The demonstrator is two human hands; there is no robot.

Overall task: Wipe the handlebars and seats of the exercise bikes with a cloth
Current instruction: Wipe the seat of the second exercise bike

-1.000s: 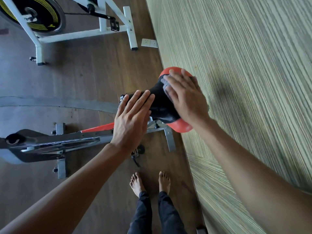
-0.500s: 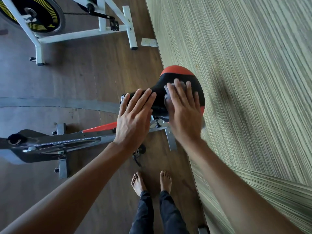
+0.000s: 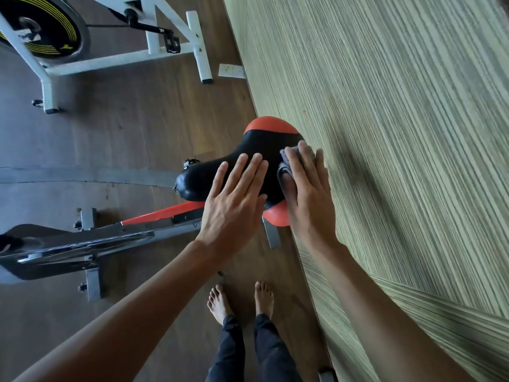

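- Both hands lie on one bike seat, palms down.
- Left hand [image 3: 234,199]: flat, fingers straight and close together, holding nothing. It rests on the middle of the seat, fingertips pointing toward its wide rear.
- Right hand [image 3: 305,194]: also flat with fingers extended. It presses a small grey cloth [image 3: 285,164] against the seat rather than clutching it. Whether the thumb hooks the cloth cannot be seen.
- Grey cloth: bunched under the right palm and fingers, with folds showing at the fingertips and along the inner edge of the hand. It sits on the wide rear part of the seat, on the side nearest the wall.
- Seat: black padded saddle with orange rear corners [image 3: 209,177]. Its narrow nose points away from the wall and is uncovered.
- Seat's bike: grey metal frame with an orange bar [image 3: 154,216], standing on the dark wood-plank floor [image 3: 124,128].
- Second bike: white tubular frame [image 3: 110,62] farther off, carrying a black flywheel with yellow rings [image 3: 49,26]; well apart from the hands.
- Wall: pale green striped panelling [image 3: 385,106], just beside the seat.
- Person: bare feet [image 3: 219,301] on the floor below the seat, dark trousers [image 3: 228,351] above them.
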